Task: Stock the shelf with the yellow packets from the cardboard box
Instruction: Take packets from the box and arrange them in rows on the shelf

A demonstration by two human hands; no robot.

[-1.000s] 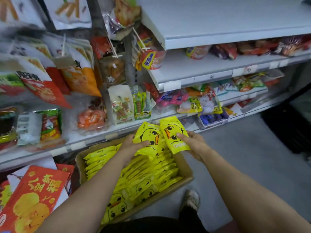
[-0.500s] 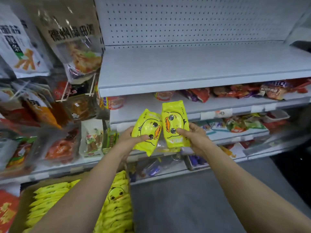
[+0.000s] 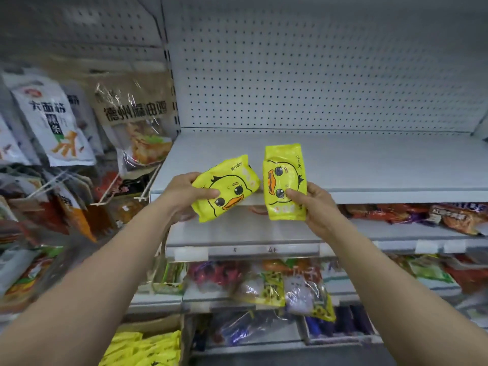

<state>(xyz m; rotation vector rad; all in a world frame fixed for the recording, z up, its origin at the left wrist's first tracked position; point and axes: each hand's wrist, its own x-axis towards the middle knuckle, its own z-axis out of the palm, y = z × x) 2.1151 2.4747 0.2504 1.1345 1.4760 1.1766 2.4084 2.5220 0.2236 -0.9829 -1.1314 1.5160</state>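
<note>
Both arms reach forward and up, hands level with the front lip of the white shelf (image 3: 343, 165). Left hand (image 3: 182, 194) wraps the left end of a yellow duck packet (image 3: 227, 187), thumb on the front face, fingers curled behind; grip pinching that packet. Its long axis runs tilted, lower left to upper right, duck print roughly upright. Right hand (image 3: 314, 204) holds a second yellow packet (image 3: 285, 180) by its lower right edge, fingers (image 3: 294, 194) across the front; grip pinching it. This one stands upright, long axis vertical, duck face turned sideways with beak to the left. Packets sit just beside each other, narrow gap between, in front of the shelf edge, not resting on it. Cardboard box (image 3: 155, 323) at bottom left, more yellow packets (image 3: 142, 350) stacked inside. Hanging snack bags (image 3: 52, 120) on the left rack. Mixed snack packs (image 3: 264, 283) fill lower shelves.
</note>
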